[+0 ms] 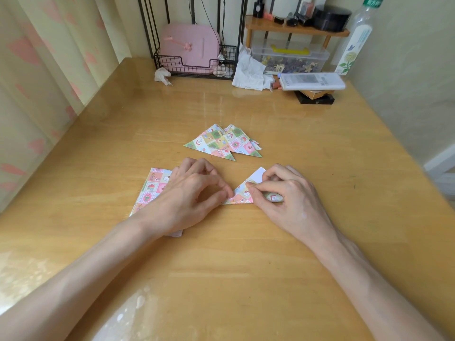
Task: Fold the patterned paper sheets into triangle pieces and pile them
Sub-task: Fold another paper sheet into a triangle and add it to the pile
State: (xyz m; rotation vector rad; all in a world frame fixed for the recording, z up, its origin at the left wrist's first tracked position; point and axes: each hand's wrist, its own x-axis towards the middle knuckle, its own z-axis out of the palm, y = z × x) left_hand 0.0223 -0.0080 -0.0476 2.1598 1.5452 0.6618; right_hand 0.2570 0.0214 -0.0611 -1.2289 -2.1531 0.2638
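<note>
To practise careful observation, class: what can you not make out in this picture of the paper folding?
All in the head view:
- Count of the sheet stack: the left hand covers most of it.
- Right end of the folded piece: under the right hand.
- Count of the triangle pile: pieces overlap.

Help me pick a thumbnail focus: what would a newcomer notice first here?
The left hand and right hand pinch a half-folded sheet in the middle of the table. Just beyond them lies a pile of patterned triangles, and flat sheets peek out from under the left hand.
</note>
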